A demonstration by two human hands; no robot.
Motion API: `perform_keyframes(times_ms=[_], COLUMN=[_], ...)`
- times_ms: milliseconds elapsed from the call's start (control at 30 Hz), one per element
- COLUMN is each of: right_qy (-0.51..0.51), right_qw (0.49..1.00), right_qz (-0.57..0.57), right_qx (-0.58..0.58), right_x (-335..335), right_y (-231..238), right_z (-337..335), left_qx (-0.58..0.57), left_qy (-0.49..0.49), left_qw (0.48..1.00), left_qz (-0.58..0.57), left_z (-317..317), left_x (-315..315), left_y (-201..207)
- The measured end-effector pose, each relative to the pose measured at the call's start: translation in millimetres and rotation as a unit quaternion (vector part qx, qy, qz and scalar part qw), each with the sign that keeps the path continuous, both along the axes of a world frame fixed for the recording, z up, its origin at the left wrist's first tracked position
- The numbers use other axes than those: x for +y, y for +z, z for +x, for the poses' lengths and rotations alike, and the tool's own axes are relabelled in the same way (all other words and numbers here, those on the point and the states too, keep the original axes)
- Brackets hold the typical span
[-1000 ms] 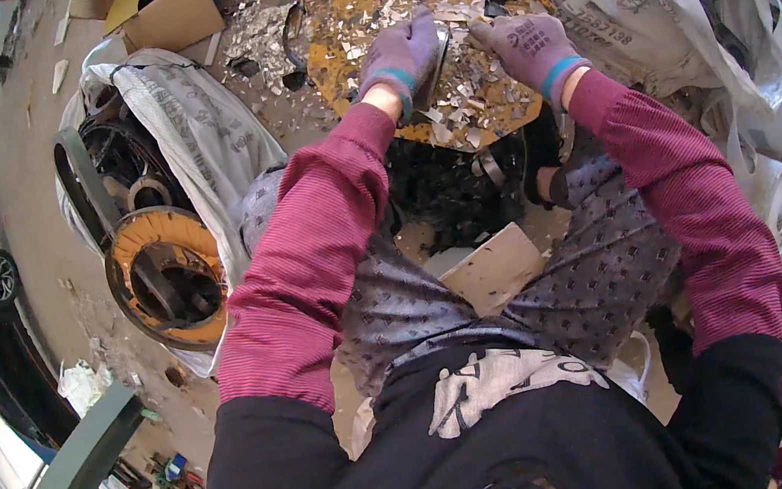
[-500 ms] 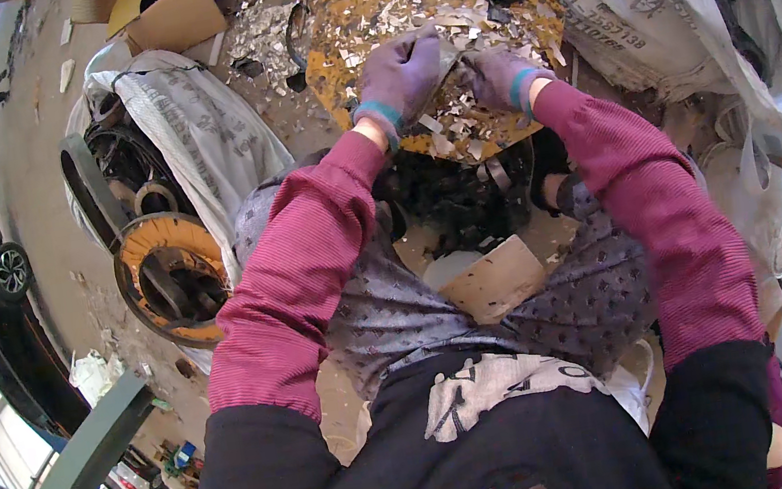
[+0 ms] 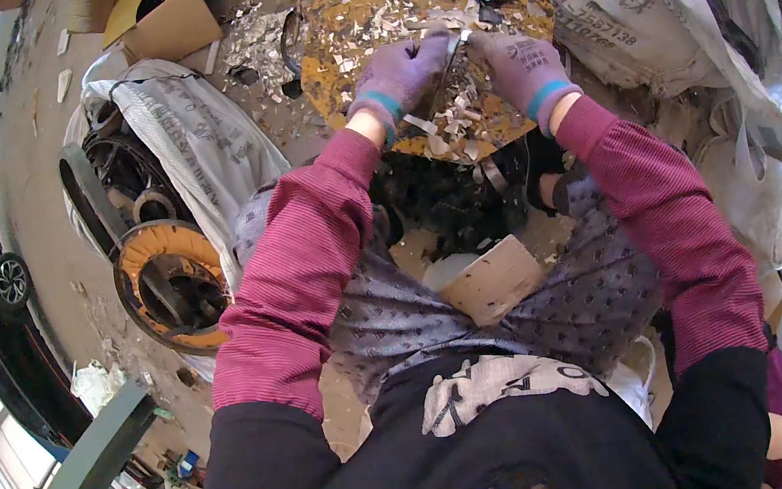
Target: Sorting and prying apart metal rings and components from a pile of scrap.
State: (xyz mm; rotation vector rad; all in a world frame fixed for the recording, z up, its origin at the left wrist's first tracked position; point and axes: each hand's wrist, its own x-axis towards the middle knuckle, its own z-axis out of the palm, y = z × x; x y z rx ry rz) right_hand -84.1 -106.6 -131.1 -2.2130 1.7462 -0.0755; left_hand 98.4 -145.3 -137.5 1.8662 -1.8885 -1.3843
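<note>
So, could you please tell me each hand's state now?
Left hand: closed on a dark flat piece.
Right hand: curled beside it; whether gripping cannot be told.

A head-worn fisheye camera is looking steeply down, showing the black shirt (image 3: 503,450) closest and the left hand (image 3: 402,78) and right hand (image 3: 522,70) farther out.

Dark characters and digits are printed on the large white sack (image 3: 597,1) at the right, and more characters on the smaller sack (image 3: 191,123) at the left. The gloved right hand (image 3: 523,66) bears tiny unreadable print; the pale shirt patch (image 3: 523,385), bold dark strokes.
</note>
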Motion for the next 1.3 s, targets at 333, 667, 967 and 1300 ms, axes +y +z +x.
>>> perform_keyframes(times_ms=[333,667,967,1300], right_qy=[0.022,0.092,0.028,0.016], right_qw=[0.976,0.960,0.956,0.983], right_qz=[0.147,0.230,0.292,0.176], right_qx=[0.162,0.128,0.011,0.052], right_x=[-31.8,-43.3,-28.0,-4.7], right_y=[9.7,12.3,5.2,25.9], right_z=[13.5,19.1,22.0,16.2], left_qx=[0.129,0.156,0.197,0.188], left_qy=[0.143,0.201,0.195,0.132], left_qw=[0.980,0.967,0.960,0.973], left_qz=[-0.054,-0.019,-0.031,-0.014], left_z=[-8.2,1.2,11.7,22.1], left_x=[12.3,11.3,9.1,5.3], left_y=[-1.5,-5.6,-24.8,-29.6])
